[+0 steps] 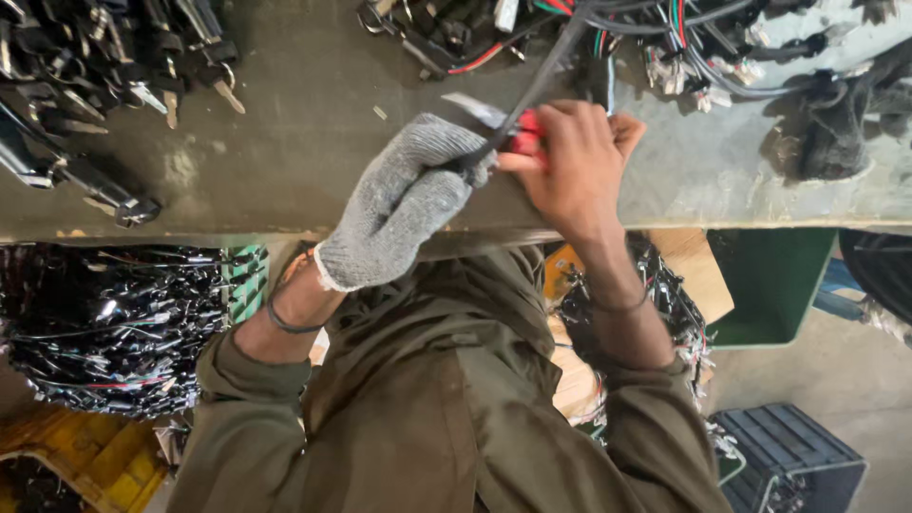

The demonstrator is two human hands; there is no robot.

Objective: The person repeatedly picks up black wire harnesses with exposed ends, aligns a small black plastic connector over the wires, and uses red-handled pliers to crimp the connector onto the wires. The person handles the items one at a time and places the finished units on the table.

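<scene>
1. Currently a black cable (541, 81) is gripped in the gloved left hand (404, 199), whose fingers are closed around it just above the near edge of the grey workbench (304, 142).
2. A red-handled cutting tool (524, 142) is clamped in the bare right hand (570, 157), and its pale blade is laid against the cable right beside the left fingers; the two hands are touching.
3. From the hands, the cable is led up and away into a tangle of wires and connectors (703, 47) at the far side of the bench, so it is judged to be joined to that bundle yet.
4. Whether the cable's sheath is already cut through cannot be told, since the spot is covered by the fingers.
5. Much is judged to be left: the far tangle looks unsorted, and a heap of black cable pieces (85, 57) is piled at the far left of the bench.
6. Below the bench, a large heap of dark wire scrap (114, 323) is seen on the left, with a yellow crate (85, 456), a green bin (769, 285) and a dark blue crate (788, 456) nearby.
</scene>
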